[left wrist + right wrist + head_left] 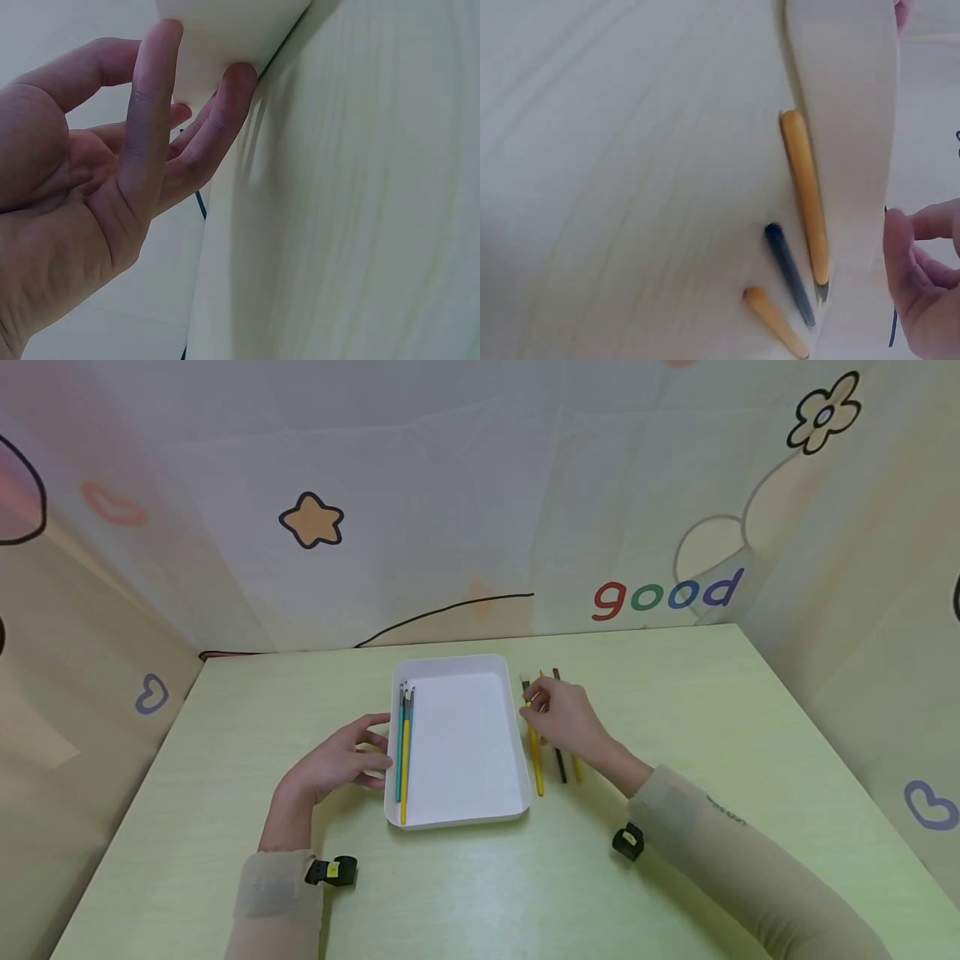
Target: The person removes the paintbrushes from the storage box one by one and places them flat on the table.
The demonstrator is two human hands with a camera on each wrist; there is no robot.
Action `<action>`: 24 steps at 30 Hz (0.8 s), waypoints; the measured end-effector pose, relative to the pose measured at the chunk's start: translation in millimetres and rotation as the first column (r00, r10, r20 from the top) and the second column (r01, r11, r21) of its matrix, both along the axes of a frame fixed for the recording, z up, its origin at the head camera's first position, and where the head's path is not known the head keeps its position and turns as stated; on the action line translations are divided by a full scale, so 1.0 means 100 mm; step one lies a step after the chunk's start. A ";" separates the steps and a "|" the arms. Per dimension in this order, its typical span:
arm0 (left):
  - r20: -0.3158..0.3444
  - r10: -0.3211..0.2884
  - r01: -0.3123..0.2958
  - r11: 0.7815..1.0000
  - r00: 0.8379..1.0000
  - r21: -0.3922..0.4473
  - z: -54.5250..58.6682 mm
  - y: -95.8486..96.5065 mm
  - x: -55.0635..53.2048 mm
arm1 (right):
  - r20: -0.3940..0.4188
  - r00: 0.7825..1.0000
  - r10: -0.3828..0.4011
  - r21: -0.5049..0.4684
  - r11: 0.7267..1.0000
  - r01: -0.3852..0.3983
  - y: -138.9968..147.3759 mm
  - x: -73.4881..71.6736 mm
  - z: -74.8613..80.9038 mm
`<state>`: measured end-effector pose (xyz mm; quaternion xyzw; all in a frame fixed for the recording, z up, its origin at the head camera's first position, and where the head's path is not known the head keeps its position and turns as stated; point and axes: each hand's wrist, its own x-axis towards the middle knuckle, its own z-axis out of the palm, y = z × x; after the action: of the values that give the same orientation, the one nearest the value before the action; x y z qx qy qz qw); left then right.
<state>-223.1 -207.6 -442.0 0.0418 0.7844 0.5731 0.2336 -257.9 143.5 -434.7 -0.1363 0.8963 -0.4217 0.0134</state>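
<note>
A shallow white tray (465,752) lies in the middle of the table. Along its left wall rest several slim paintbrushes, among them a teal one (399,768) and a yellow-handled one (405,777). My left hand (347,760) has its fingers spread and touches the tray's left side with the fingertips. To the tray's right lie a yellow paintbrush (537,768) with pale bristles, a dark-handled brush (561,764) and another yellow one (577,768). Over their upper parts is my right hand (558,714), fingers bent and thumb near the index finger; nothing shows in its grasp.
The pale wooden table (637,893) meets a printed curtain (450,527) at the back and on both sides. Black straps with small devices are worn at both wrists, over long sleeves (735,852).
</note>
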 end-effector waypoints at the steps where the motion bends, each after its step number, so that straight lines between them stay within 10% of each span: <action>1: -0.001 -0.001 0.001 1.000 1.000 0.000 0.00 0.00 0.00 | 0.014 1.000 0.013 -0.051 0.999 -0.013 -0.03 0.00 0.00; 5: -0.004 -0.005 0.005 1.000 1.000 -0.002 0.00 0.01 0.00 | 0.151 0.984 0.096 -0.227 0.972 -0.060 -0.19 0.03 0.00; 12: 0.007 -0.001 0.001 1.000 1.000 -0.004 0.00 0.00 -0.01 | 0.401 0.882 0.249 -0.360 0.928 -0.098 -0.57 0.11 -0.02; 24: 0.009 -0.005 0.005 1.000 1.000 -0.004 0.01 0.00 0.00 | 0.514 0.792 0.329 -0.412 0.905 -0.108 -1.01 0.17 -0.11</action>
<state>-223.2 -207.3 -441.0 0.0405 0.7842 0.5713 0.2387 -241.1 42.6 -446.1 -0.1078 0.7347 -0.5958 0.3059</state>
